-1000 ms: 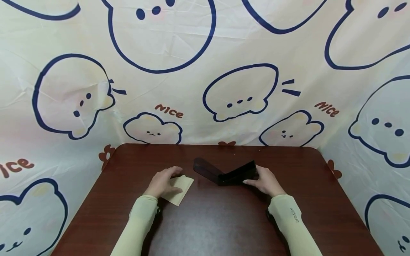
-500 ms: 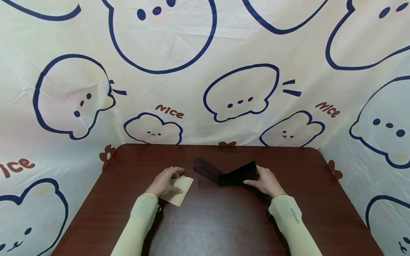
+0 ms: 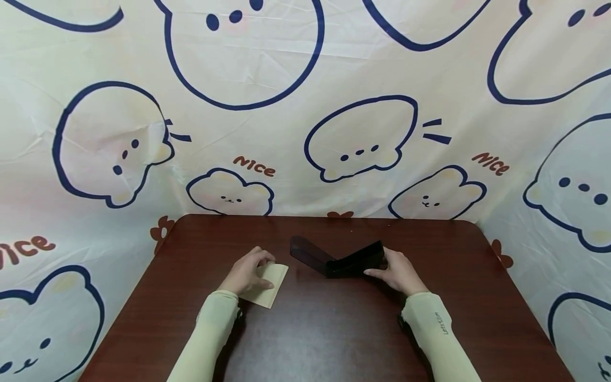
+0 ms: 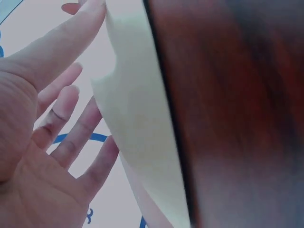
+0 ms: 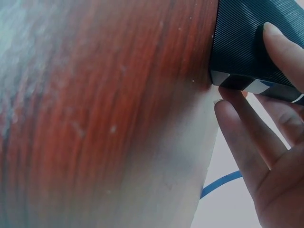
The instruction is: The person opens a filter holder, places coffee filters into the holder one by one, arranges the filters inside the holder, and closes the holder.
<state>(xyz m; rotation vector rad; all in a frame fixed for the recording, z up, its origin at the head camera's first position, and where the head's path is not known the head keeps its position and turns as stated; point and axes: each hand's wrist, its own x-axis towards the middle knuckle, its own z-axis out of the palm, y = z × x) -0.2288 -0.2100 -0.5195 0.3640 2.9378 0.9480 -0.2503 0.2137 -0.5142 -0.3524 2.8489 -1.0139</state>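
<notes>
A flat, folded pale yellow sheet (image 3: 276,284), either cloth or paper, lies on the table left of centre. My left hand (image 3: 247,271) holds its left side, with the thumb on top and the fingers bent at the far edge. In the left wrist view the sheet (image 4: 137,104) curves up along the thumb and fingertips. To its right stands a black hinged case (image 3: 355,262), spread wide in a V. My right hand (image 3: 398,270) grips the case's right half. The right wrist view shows the case's ridged side (image 5: 244,45) under the thumb and fingers beneath.
The dark brown table (image 3: 315,339) has rounded far corners. A pale curtain (image 3: 286,132) with cartoon bears hangs behind it and along both sides. The case's left half (image 3: 307,252) leans up toward the back left.
My left fingers have drawn in and bent more over the sheet's far edge, and the sheet has turned slightly. The right hand and case have stayed in place.
</notes>
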